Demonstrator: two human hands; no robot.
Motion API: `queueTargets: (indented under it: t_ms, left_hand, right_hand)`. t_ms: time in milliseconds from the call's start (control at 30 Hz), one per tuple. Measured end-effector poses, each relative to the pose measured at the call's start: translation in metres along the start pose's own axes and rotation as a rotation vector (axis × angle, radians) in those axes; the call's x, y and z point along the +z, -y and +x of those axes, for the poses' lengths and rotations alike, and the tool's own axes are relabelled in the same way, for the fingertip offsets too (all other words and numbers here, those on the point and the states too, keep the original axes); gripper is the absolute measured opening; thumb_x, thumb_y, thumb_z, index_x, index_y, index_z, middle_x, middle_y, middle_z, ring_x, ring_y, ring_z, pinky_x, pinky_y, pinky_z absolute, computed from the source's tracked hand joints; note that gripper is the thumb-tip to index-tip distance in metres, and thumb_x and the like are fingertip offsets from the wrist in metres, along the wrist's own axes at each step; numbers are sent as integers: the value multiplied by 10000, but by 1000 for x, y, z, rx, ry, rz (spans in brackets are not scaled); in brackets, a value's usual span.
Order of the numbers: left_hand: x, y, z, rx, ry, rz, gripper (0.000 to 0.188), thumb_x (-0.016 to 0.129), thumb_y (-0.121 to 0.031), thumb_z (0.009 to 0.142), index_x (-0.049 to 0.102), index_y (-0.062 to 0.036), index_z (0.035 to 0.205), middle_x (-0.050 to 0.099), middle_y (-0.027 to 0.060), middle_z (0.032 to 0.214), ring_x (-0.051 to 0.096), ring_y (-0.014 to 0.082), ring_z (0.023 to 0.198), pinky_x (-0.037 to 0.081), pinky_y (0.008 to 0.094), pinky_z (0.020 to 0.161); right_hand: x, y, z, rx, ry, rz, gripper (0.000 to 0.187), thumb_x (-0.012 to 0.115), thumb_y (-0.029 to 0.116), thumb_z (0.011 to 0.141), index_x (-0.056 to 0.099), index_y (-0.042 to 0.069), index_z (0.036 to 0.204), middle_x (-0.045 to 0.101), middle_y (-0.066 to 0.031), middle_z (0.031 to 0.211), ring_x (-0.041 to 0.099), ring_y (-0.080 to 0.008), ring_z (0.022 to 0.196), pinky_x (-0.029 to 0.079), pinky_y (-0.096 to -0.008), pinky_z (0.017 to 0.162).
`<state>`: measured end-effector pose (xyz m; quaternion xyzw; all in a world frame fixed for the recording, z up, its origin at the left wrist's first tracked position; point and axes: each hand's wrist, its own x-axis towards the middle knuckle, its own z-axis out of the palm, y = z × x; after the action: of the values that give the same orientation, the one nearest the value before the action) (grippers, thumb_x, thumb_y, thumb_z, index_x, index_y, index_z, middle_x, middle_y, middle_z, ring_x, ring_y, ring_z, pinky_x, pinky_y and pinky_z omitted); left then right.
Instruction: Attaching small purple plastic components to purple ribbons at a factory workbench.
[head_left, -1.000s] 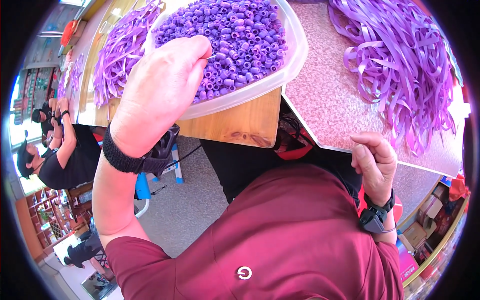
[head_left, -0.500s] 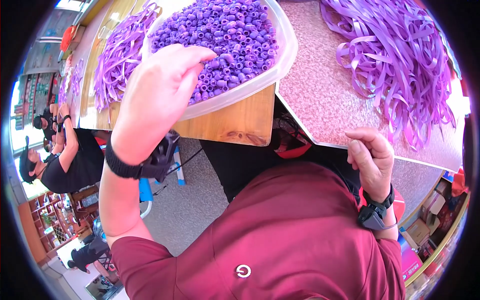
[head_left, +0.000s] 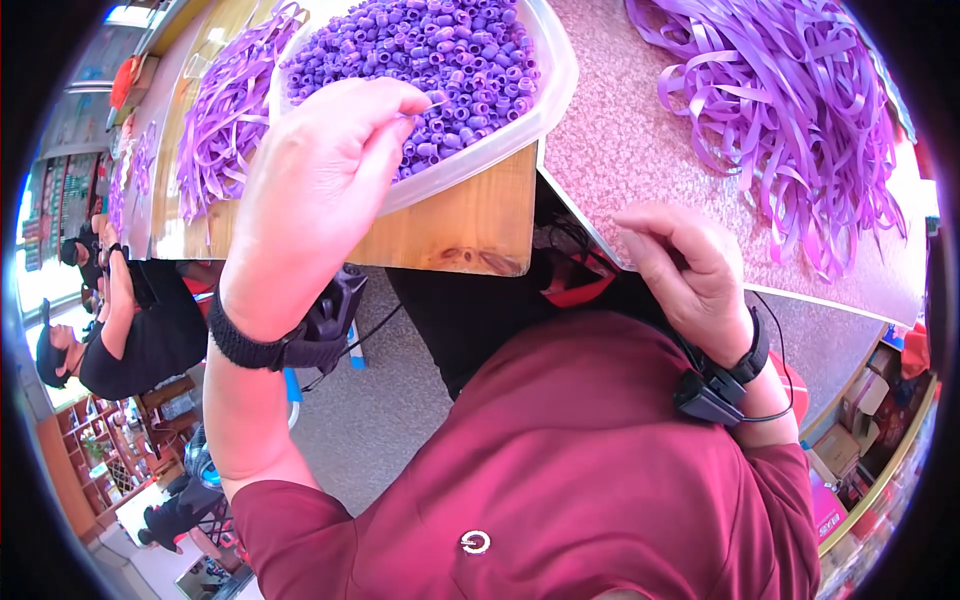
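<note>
A translucent plastic tub (head_left: 470, 172) full of small purple plastic cord-end pieces (head_left: 450, 60) stands on the wooden table at the far left. My left hand (head_left: 315, 190) hangs over the tub's near side, thumb and forefinger brought together above the pieces. A thin pale sliver shows at its fingertips; its kind is too small to make out. Over the near edge of the pink speckled tabletop (head_left: 610, 110) is my right hand (head_left: 690, 265), its thumb and forefinger nearly meeting and the other fingers curled. Whatever lies between them cannot be made out.
Purple ribbon lanyards (head_left: 780, 120) lie heaped on the pink tabletop at the right; another heap of purple ribbons (head_left: 225, 130) lies left of the tub. People in dark clothes (head_left: 150, 325) are at the far left. Boxes (head_left: 840, 450) fill a shelf at the lower right.
My right hand has moved left and slightly up, to the corner of the pink tabletop. My left hand remains over the tub, its pinch still together. The whole view has shifted slightly.
</note>
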<state>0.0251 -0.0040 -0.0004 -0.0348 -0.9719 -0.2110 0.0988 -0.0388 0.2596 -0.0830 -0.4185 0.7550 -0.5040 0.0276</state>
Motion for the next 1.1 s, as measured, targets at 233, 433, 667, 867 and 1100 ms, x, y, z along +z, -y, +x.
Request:
queueTargets:
  t_ms: [233,433,667,867,1100]
  left_hand:
    - [10,6,6,36,-51,210,145,526,-25,807,602,-23,931,586,132,826,581,319,785,466,367,681]
    - [8,-7,3,13,7,127,153,530,15,824,612,4,952,586,119,789,570,244,713,443,302,675]
    - [9,-6,8,8,29,157,148,523,20,821,607,10,943,583,123,792,569,243,717,442,310,664]
    - [9,-9,12,43,53,243,148,519,-1,831,596,7,958,597,141,843,593,268,769,457,320,702]
    - [10,-17,17,-19,66,257,187,522,1,828,579,-28,1003,611,143,912,615,283,817,471,321,720]
  right_hand:
    - [3,-1,2,51,50,0,145,601,-13,792,645,31,923,635,-94,778,603,-207,655,450,-289,587]
    - [4,-3,4,-1,22,-24,135,619,-5,777,643,31,905,639,-101,770,614,-229,647,456,-302,579]
    - [4,-4,4,-18,15,-32,143,621,-10,770,641,26,906,643,-102,775,621,-232,647,463,-304,582]
    - [5,-5,3,-32,13,-26,146,620,-13,769,639,23,909,641,-102,772,617,-232,640,461,-304,574]
    - [4,-8,3,-35,12,4,151,616,-18,770,637,22,914,638,-102,771,612,-231,633,457,-302,570]
